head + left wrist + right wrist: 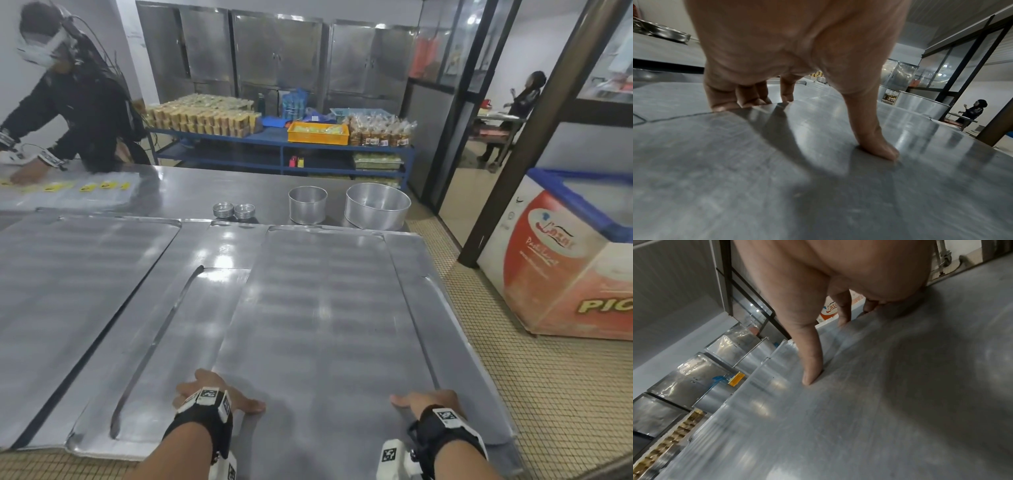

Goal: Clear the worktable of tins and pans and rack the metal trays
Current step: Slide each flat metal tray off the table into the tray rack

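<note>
A large flat metal tray (325, 308) lies in front of me on top of other trays (154, 342). My left hand (214, 394) grips its near left edge: the thumb (877, 146) presses on top and the fingers (740, 100) curl over the rim. My right hand (428, 401) holds the near right edge the same way, thumb (810, 373) on top, fingers (844, 318) over the side. Another tray (68, 274) lies to the left. Beyond stand two round cake tins (307, 205) (376, 207) and two stacks of small tart tins (223, 209) (244, 211).
Another person (78, 99) leans over the worktable's far left end. A blue shelf table (281, 140) with packed goods stands behind, steel cabinets (274, 54) on the wall. A chest freezer (565, 257) sits on the tiled floor to the right.
</note>
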### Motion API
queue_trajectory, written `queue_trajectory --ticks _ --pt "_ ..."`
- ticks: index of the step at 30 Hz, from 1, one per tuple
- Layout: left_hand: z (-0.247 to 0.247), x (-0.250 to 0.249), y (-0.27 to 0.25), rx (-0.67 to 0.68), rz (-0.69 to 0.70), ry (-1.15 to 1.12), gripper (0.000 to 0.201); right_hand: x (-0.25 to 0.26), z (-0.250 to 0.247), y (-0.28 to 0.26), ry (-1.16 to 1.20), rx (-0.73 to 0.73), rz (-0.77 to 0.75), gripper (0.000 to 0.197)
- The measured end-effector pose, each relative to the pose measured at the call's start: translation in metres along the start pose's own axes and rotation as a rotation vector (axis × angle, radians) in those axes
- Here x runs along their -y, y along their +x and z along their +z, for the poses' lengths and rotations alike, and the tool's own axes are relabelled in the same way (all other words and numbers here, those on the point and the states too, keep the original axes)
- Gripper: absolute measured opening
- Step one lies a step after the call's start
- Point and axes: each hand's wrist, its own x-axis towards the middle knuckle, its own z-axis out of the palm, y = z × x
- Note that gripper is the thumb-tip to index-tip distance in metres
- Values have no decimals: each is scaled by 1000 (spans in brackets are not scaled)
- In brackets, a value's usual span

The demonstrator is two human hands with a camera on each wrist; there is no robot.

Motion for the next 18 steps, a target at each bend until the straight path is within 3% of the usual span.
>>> queue_trajectory --ticks 6,12,18 --pt "6 -11 -3 -44 -6 27 129 8 -5 1 -63 -34 12 113" --pt "4 -16 -1 -15 10 -17 109 4 -2 7 -67 3 -94 116" --pt "8 -13 30 19 22 -97 97 1 -10 2 -64 43 -137 114"
